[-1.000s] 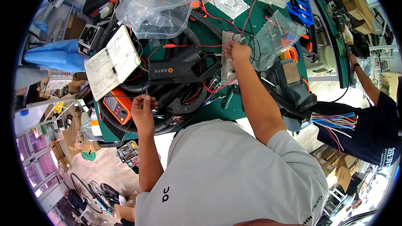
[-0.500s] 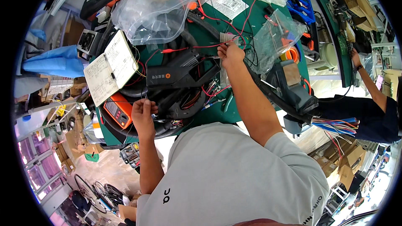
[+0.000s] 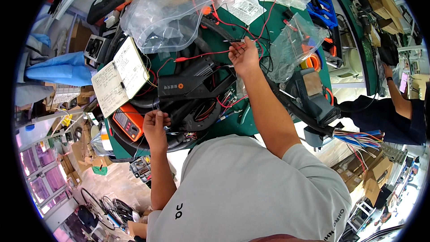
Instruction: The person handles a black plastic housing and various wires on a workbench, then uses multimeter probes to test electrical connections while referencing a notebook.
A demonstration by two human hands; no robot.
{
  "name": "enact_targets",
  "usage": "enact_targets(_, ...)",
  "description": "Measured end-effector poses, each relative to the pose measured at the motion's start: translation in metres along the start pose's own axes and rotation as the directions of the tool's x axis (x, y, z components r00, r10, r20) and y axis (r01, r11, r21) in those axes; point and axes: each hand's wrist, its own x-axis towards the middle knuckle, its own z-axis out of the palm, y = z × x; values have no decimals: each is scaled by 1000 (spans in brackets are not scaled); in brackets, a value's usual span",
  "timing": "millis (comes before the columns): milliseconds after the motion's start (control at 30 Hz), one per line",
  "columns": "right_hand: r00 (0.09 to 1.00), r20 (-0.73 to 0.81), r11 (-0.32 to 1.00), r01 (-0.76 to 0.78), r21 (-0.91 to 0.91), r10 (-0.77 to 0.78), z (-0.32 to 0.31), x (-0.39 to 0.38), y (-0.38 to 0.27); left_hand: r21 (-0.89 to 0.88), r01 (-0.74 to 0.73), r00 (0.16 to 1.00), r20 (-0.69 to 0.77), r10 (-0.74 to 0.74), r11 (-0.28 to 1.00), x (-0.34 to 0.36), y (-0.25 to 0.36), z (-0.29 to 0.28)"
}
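My left hand (image 3: 156, 125) is closed in a pinch beside the orange multimeter (image 3: 127, 122). A thin dark line runs to its fingertips, but what they grip is too small to make out. Farther away, my right hand (image 3: 244, 58) has its fingers curled around a slim black test probe (image 3: 234, 41), near crossing red and black leads. Between the hands lies a black charging-gun-shaped housing (image 3: 190, 85) with an orange mark. A red clip (image 3: 181, 59) on a red lead lies just beyond it. Loose coloured wires show at the housing's near side.
An open handwritten notebook (image 3: 121, 77) leans at the left. Clear plastic bags (image 3: 162, 20) and a printed sheet (image 3: 245, 10) cover the far table. At right stand a grey device (image 3: 309, 92) and a thick cable with coloured wire ends (image 3: 360, 136). A co-worker's arm (image 3: 399, 93) reaches another bench.
My right hand has turned and lifted slightly away from me, and the small paper by its fingers is now mostly hidden. My left hand has shifted slightly. The co-worker's hand has moved.
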Motion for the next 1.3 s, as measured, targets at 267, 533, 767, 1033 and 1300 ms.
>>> enact_targets(267,997,-73,995,-38,-87,32,-8,20,-10,3,-17,1000,14,17,1000,0,2,1)
enact_targets(533,998,45,203,51,-978,-34,-32,-14,-29,-9,-1,1000,27,1,1000,0,2,1)
enact_targets(767,650,685,-180,669,-722,-329,28,-153,-102,-58,-1,999,52,4,998,2,-3,-5)
enact_targets(1033,715,83,689,694,-208,-695,-18,-190,-107,-80,-14,994,105,23,997,4,-3,-3)
enact_targets(1300,859,36,568,369,-735,-511,-74,-196,-64,-60,-21,991,134,28,998,6,-7,-10)
